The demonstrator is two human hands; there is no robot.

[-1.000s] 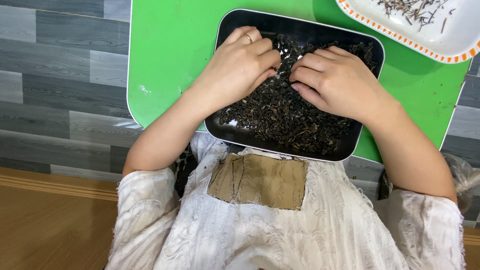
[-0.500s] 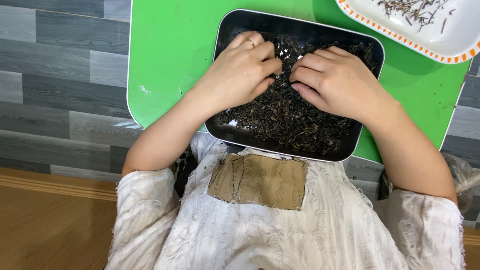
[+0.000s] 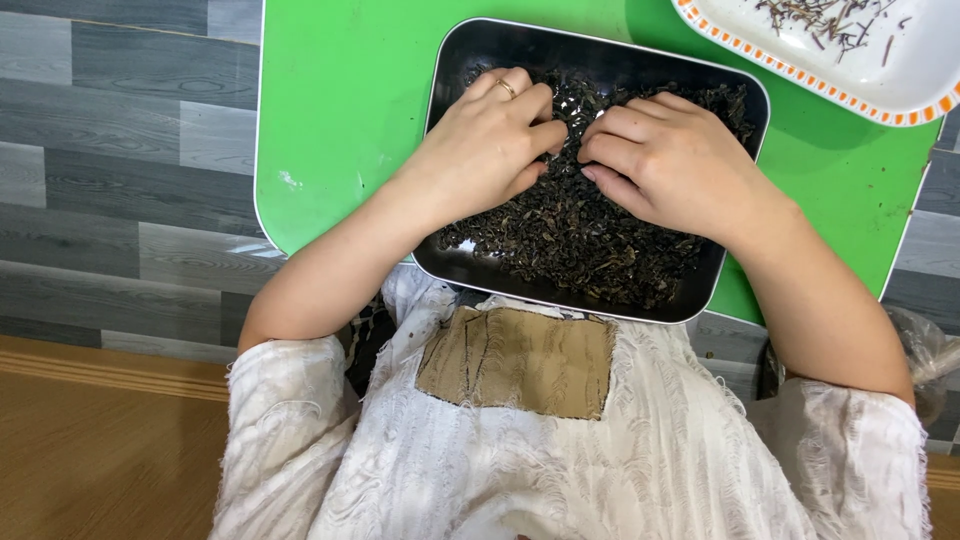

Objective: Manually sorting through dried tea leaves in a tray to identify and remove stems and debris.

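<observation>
Dried leaves (image 3: 580, 235) fill a black tray (image 3: 600, 50) on a green table (image 3: 340, 110); both hands seemingly pinch bits.

left hand (image 3: 480, 150) | right hand (image 3: 672, 165) | both in dried leaves (image 3: 580, 240) | black tray (image 3: 455, 60)

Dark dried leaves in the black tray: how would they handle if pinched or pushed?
The dried leaves lie as a loose pile of small curled bits, so a push likely spreads them rather than moving one mass. They look thin and brittle, probably light and crumbly under a pinch. Left hand and right hand rest in the pile; black tray walls should contain scatter.
</observation>
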